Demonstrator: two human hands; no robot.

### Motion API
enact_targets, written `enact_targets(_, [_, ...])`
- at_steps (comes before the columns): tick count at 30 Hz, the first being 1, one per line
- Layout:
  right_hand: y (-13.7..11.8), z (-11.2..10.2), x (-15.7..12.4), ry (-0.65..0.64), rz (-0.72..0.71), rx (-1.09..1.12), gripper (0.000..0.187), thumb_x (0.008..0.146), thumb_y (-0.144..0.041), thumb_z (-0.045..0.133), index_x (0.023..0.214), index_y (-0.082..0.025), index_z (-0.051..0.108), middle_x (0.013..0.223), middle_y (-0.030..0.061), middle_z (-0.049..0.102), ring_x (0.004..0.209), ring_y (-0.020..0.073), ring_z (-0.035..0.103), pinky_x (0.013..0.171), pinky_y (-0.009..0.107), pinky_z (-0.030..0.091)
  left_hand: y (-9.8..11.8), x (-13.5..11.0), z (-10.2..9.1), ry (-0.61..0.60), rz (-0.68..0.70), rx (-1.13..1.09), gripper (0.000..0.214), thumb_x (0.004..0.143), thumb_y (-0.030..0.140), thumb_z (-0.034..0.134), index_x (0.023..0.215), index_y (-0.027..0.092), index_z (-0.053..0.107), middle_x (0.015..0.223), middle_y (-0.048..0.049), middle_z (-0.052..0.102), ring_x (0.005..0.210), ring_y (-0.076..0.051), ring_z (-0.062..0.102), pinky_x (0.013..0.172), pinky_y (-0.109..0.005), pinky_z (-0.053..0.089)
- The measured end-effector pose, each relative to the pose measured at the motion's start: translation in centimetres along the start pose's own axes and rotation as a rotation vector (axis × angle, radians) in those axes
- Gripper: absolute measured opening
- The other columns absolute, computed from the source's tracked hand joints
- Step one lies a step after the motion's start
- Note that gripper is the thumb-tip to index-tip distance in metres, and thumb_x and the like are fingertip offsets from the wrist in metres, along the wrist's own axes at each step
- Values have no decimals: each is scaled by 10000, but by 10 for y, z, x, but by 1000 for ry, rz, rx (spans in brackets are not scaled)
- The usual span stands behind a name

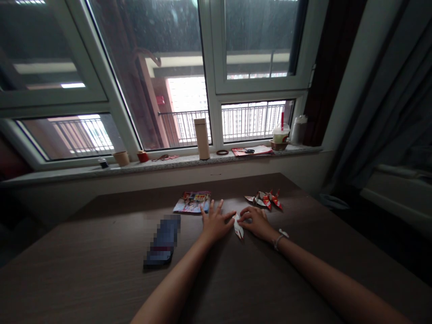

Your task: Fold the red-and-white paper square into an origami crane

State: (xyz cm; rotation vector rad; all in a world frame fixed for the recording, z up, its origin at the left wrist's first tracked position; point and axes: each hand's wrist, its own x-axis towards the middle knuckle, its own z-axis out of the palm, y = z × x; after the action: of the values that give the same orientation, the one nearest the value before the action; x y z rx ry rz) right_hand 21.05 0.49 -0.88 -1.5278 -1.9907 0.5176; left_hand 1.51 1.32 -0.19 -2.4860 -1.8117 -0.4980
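A small white folded paper (pixel 238 228) lies on the dark brown table (pixel 101 261) between my two hands, its pointed end towards me. My left hand (pixel 216 224) rests with fingers spread, its thumb against the paper's left edge. From the other side, the curled fingers of my right hand (pixel 258 222) pinch the paper's right edge. Beyond my right hand sits a cluster of red and white folded paper pieces (pixel 266 199), which look like origami cranes. A colourful printed packet or booklet (pixel 193 202) is just past my left fingertips.
A pixelated dark blue flat object (pixel 162 242) lies left of my left forearm. Along the windowsill (pixel 175 162) stand a beige bottle (pixel 201 139), a paper cup (pixel 121 158), scissors (pixel 249 150) on red-edged paper, a lidded drink with a straw (pixel 281 133) and a grey bottle (pixel 299 130).
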Motion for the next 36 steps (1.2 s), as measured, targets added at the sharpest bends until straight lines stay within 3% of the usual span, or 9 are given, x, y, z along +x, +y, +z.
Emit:
enact_targets(9, [-7,1,-5,49,-7,-11,199,797,-435,644,838,-276,756,1171,31,641,1197,270,476,1079,479,243,-2,0,3,7,-14,-7,413,873,620,468,1277,564,533,1591,64,295,1482,-377,127,1078,-744,-87])
enact_targets(15, [-16,-4,-8,51,-22,-49,232,783,-478,650,862,-282,747,1158,26,657,1183,276,488,1084,514,224,-2,-2,-1,-1,-29,-33,400,855,620,508,1224,507,611,1574,58,329,1458,-401,181,1072,-775,-26])
enact_targets(20, [-13,-5,-7,17,-27,-109,207,827,-385,600,938,-303,754,1176,34,668,1238,303,449,1093,588,157,1,-8,-6,54,-44,-27,320,845,570,574,1085,413,715,1523,25,415,1436,-366,237,1121,-726,3])
enact_targets(26, [-7,-8,-5,38,-20,-183,272,870,-276,518,987,-339,756,1229,30,646,1281,304,406,1093,598,130,2,-10,-12,99,-12,-49,251,839,520,627,828,323,782,1382,-2,553,1379,-326,325,1157,-673,31])
enact_targets(33, [2,-6,0,15,-27,-142,222,897,-383,549,982,-387,753,1233,13,635,1250,298,422,1075,595,165,5,-8,-8,53,28,-119,180,833,457,664,979,403,755,1426,17,514,1371,-312,328,1143,-686,53])
enact_targets(36, [4,-3,3,-2,-3,-129,218,889,-355,562,990,-397,750,1262,7,618,1259,296,411,1080,590,155,6,-7,-10,14,30,-140,170,850,458,642,880,360,777,1432,15,511,1362,-316,339,1134,-697,67])
